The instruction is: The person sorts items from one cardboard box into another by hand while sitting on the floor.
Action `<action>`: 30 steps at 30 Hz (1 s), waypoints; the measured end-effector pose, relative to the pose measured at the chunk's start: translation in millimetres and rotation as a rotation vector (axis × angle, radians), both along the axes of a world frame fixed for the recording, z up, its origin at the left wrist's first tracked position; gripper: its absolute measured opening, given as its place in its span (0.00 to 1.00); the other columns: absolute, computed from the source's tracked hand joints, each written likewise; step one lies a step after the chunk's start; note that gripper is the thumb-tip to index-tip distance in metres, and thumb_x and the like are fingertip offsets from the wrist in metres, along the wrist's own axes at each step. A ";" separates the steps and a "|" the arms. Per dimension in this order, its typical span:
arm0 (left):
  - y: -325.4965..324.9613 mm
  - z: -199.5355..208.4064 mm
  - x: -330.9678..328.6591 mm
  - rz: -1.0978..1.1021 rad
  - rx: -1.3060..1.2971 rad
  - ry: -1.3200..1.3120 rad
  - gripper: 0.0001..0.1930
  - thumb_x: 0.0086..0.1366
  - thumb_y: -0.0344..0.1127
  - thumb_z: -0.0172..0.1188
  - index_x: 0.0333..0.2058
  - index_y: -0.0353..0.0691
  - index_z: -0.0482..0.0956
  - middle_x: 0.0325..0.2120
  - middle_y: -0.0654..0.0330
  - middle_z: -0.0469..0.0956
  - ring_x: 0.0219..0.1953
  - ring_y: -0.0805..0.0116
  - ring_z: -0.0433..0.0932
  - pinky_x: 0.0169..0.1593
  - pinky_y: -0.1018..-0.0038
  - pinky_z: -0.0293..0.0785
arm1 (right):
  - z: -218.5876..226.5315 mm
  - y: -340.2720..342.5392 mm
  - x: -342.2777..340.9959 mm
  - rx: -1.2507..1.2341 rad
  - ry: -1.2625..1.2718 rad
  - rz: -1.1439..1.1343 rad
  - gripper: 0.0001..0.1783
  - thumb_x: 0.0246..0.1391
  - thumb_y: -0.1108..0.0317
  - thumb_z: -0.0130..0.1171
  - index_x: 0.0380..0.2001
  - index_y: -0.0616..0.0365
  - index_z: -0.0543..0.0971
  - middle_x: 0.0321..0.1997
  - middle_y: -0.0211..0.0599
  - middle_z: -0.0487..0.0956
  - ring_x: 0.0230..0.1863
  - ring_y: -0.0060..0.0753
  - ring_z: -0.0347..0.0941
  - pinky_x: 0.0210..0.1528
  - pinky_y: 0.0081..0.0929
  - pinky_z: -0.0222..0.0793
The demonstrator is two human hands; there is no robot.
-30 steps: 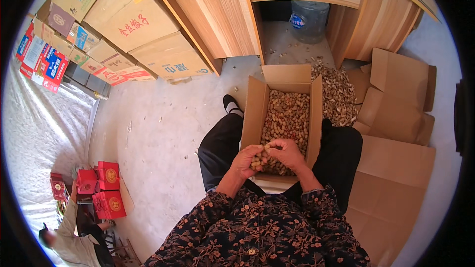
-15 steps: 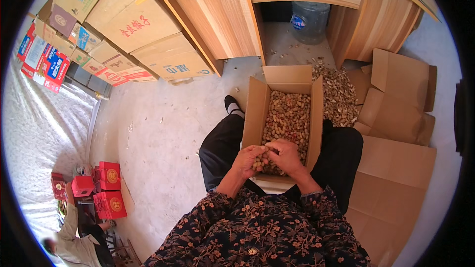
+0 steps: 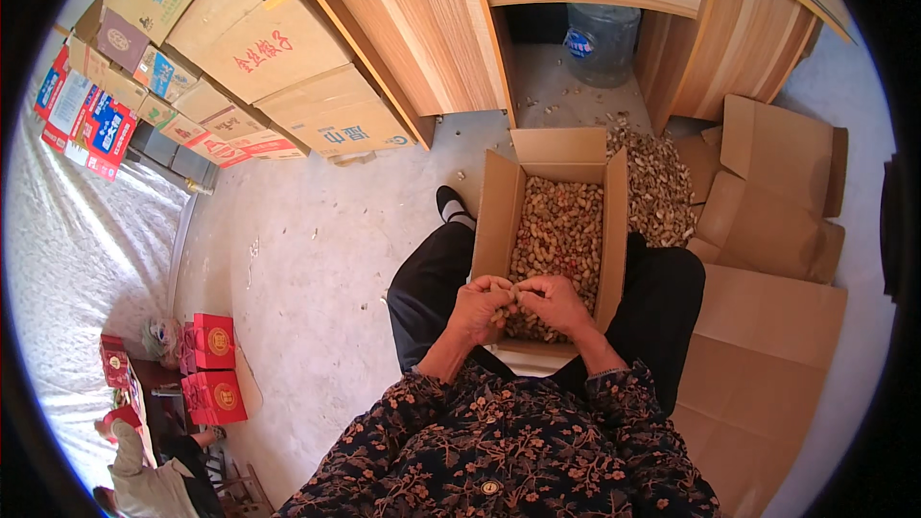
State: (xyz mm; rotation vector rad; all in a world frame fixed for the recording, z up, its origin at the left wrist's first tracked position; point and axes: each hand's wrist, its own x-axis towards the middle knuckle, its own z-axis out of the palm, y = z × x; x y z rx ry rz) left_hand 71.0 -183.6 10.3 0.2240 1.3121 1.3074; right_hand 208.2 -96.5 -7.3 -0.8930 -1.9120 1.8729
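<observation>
A cardboard box (image 3: pixel 496 221) with raised flaps stands between my knees, filled with unshelled peanuts (image 3: pixel 559 225) and some reddish kernels among them. Over its near end my two hands meet, fingertips against fingertips. My left hand (image 3: pixel 477 311) is closed, its thumb and index finger pinching a small pale peanut (image 3: pixel 515 294). From the other side my right hand (image 3: pixel 556 305) closes on the same peanut with thumb and forefinger. What lies deeper in the left palm is mostly hidden by the fingers.
Right of the box lies a heap of empty shells (image 3: pixel 662 187), beside flattened cardboard (image 3: pixel 763 355). A wooden desk (image 3: pixel 413 29) with a water jug (image 3: pixel 602 43) beneath stands ahead. Stacked cartons (image 3: pixel 288 58) line the left. A co-worker (image 3: pixel 153 480) sits by red boxes (image 3: pixel 213 369) at lower left.
My fingers have shifted slightly upward and regripped, with the hands still together. At lower left the co-worker's arm has drawn back, and a red box has moved toward the person.
</observation>
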 end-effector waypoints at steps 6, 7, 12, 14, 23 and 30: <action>-0.7 5.1 0.6 -0.125 -0.077 0.195 0.05 0.49 0.25 0.57 0.28 0.35 0.73 0.18 0.61 0.74 0.18 0.76 0.73 0.15 0.83 0.63 | 6.4 -0.1 0.8 0.149 -0.025 0.078 0.09 0.41 0.69 0.53 0.27 0.62 0.77 0.22 0.38 0.76 0.22 0.27 0.70 0.27 0.25 0.65; -0.8 4.7 0.8 -0.126 -0.076 0.195 0.05 0.49 0.25 0.57 0.28 0.35 0.73 0.18 0.61 0.74 0.18 0.76 0.73 0.15 0.83 0.63 | 3.3 -0.4 0.9 0.149 -0.026 0.077 0.09 0.41 0.69 0.53 0.27 0.62 0.77 0.22 0.38 0.76 0.22 0.27 0.70 0.27 0.25 0.65; -2.2 4.8 0.8 -0.243 -0.007 0.424 0.05 0.49 0.27 0.55 0.28 0.35 0.74 0.16 0.64 0.74 0.15 0.81 0.69 0.16 0.86 0.60 | -8.8 -0.6 -0.3 0.196 0.012 0.116 0.08 0.41 0.69 0.52 0.24 0.63 0.75 0.19 0.43 0.72 0.21 0.33 0.69 0.25 0.28 0.63; -3.2 0.5 -0.3 -0.261 -0.001 0.463 0.05 0.49 0.27 0.55 0.27 0.35 0.74 0.15 0.65 0.73 0.15 0.82 0.68 0.17 0.86 0.60 | -9.2 -2.5 0.1 0.260 0.027 0.112 0.07 0.41 0.71 0.51 0.23 0.63 0.74 0.17 0.38 0.71 0.19 0.26 0.67 0.23 0.25 0.62; -2.6 4.8 3.2 -0.202 0.023 0.482 0.04 0.50 0.27 0.54 0.26 0.34 0.75 0.15 0.66 0.72 0.15 0.82 0.67 0.18 0.86 0.61 | 2.6 -13.6 -6.3 0.393 0.039 -0.041 0.05 0.39 0.72 0.51 0.18 0.63 0.74 0.14 0.38 0.70 0.16 0.25 0.66 0.20 0.24 0.61; 3.8 -10.1 10.2 -0.012 0.040 0.467 0.03 0.49 0.25 0.53 0.23 0.31 0.74 0.17 0.64 0.71 0.17 0.78 0.70 0.22 0.83 0.67 | 2.6 -17.6 -11.0 0.427 0.044 -0.224 0.06 0.38 0.73 0.51 0.20 0.65 0.76 0.16 0.40 0.74 0.18 0.29 0.72 0.23 0.24 0.66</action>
